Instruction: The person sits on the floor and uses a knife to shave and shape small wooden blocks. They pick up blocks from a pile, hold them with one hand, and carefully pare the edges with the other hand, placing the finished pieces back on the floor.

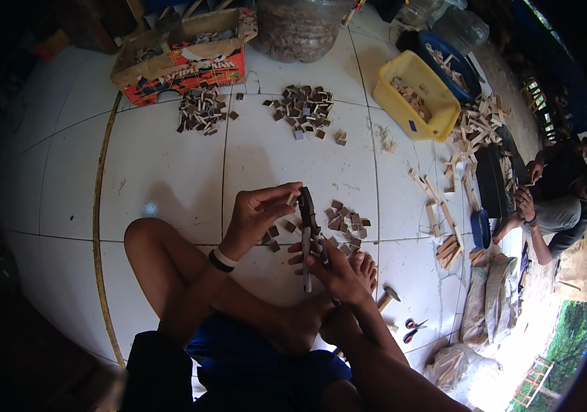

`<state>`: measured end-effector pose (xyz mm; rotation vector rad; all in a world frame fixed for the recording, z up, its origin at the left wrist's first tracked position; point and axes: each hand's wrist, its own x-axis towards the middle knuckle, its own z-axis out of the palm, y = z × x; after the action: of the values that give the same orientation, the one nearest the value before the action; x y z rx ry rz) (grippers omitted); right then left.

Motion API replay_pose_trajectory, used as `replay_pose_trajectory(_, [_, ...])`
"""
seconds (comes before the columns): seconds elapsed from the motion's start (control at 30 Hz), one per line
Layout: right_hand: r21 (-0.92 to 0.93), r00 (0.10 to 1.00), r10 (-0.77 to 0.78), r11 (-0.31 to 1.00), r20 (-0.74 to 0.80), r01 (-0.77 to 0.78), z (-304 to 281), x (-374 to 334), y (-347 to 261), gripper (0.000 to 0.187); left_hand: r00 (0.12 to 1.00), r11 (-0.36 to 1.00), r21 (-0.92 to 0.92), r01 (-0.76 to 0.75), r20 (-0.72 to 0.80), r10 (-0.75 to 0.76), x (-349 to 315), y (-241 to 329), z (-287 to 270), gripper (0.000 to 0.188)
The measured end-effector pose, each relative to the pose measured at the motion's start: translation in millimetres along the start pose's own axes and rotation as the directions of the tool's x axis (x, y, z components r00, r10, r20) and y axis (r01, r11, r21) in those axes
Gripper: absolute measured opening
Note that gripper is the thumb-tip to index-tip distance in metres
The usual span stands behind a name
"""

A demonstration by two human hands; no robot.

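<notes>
My right hand (334, 273) is closed round a narrow dark tool (305, 206) with a pale grey bar at its lower end; its exact kind I cannot make out. It stands nearly upright in front of my crossed legs. The fingers of my left hand (255, 214) pinch a small light-brown piece (292, 199), likely wood, beside the tool's upper end. Just beyond my right hand, small dark square pieces (348, 223) lie loose on the floor. A few more squares (272, 237) lie below my left hand.
Two piles of dark squares (202, 110) (303, 110) lie farther off on the white tiles, near a red cardboard box (194, 75). A yellow basin (413, 69) stands right. A hammer (389, 296) and scissors (413, 329) lie right of my foot. Another person (558, 199) sits at far right.
</notes>
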<state>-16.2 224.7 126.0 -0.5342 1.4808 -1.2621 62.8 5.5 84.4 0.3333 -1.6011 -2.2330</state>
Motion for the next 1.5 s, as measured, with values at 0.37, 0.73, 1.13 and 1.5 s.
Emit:
replay_pose_trajectory(0.37, [-0.048,0.996,0.073,0.996,-0.052,-0.076,-3,11,26,0.039,0.998,0.998,0.021,0.062,-0.003,-0.062,-1,-3,-5,0.039])
replay_pose_trajectory(0.73, [-0.406,0.93,-0.171,0.914,-0.325,0.027,5,23,62,0.026,0.996,0.999,0.043,0.033,0.082,-0.036,4,-8,-4,0.036])
replay_pose_trajectory(1.13, [-0.717,0.775,-0.374,0.683,-0.509,-0.141,-28,16,32,0.039,0.997,0.971,0.232,0.061,-0.056,-0.049,7,-11,-16,0.029])
replay_pose_trajectory(1.5, [-0.601,0.593,-0.524,0.795,-0.611,0.084,-42,7,42,0.024,0.965,0.594,0.804,0.012,-0.165,0.204,16,-55,-51,0.04])
